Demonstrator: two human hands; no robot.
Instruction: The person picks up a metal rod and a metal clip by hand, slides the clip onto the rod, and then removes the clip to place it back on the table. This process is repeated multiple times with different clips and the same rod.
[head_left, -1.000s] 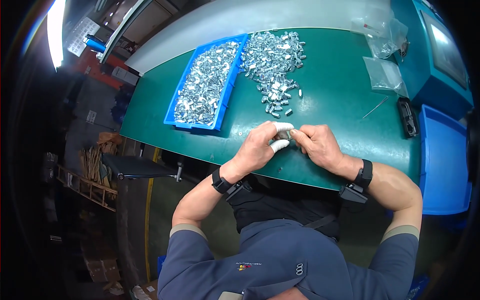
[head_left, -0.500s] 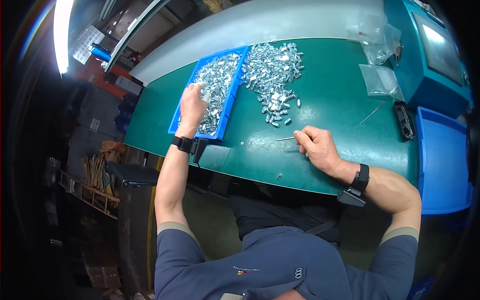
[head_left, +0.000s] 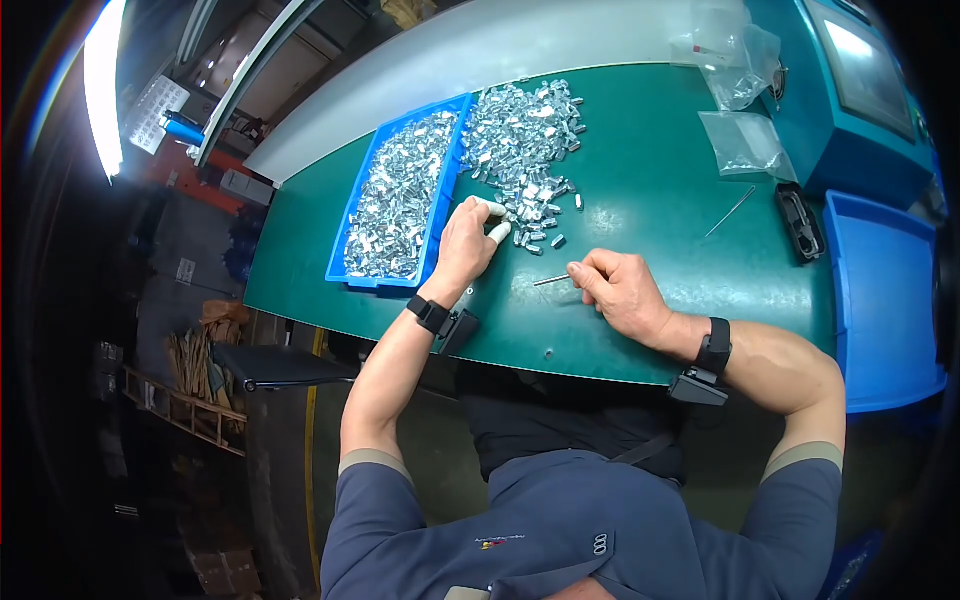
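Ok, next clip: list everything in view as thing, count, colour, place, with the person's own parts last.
table: one, green top, centre
tray: one, blue, left on the table, filled with small silvery metal parts
loose pile of metal parts: many, silvery, right of the tray
thin rod: one, metal, pinched at the right hand's fingers
second thin rod: one, metal, lying far right
plastic bags: about two, clear, upper right
machine: one, teal, top right
bin: one, blue, right edge
left hand: white-tipped fingers at the pile's near edge
right hand: holds the thin rod
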